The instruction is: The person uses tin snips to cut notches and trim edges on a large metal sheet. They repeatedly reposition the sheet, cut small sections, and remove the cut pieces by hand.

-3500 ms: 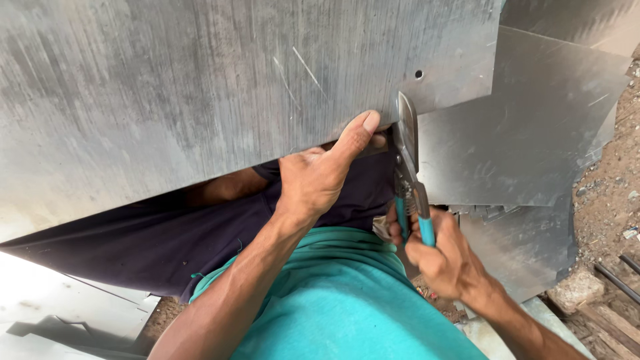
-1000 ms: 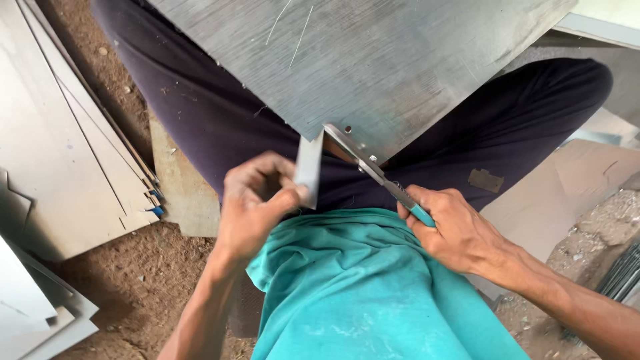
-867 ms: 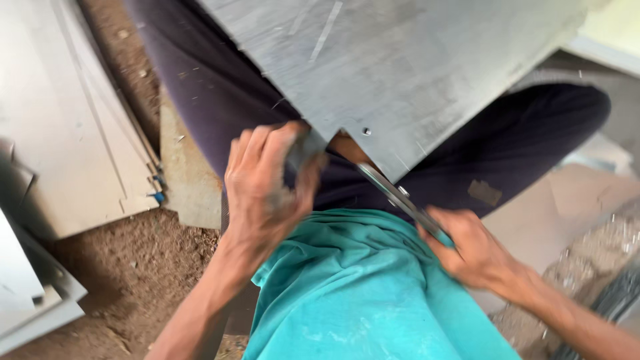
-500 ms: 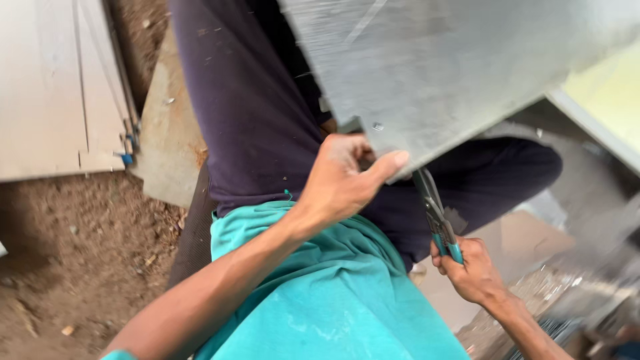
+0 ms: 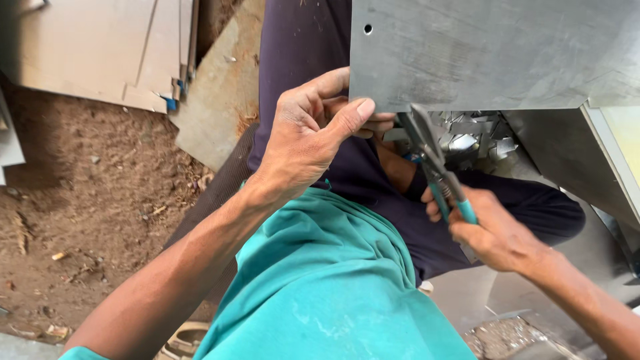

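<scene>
Over dirt ground, left hand (image 5: 310, 137) pinches the metal sheet (image 5: 480, 53) edge; right hand (image 5: 493, 233) grips snips (image 5: 433, 163) below it.

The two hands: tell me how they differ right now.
The left hand pinches the lower edge of the grey metal sheet, thumb on top; the right hand wraps the teal handles of the snips. The left sits higher, the right lower. Both are bare.

Teal shirt (image 5: 320, 280); dark purple trousers (image 5: 300, 40)
</scene>
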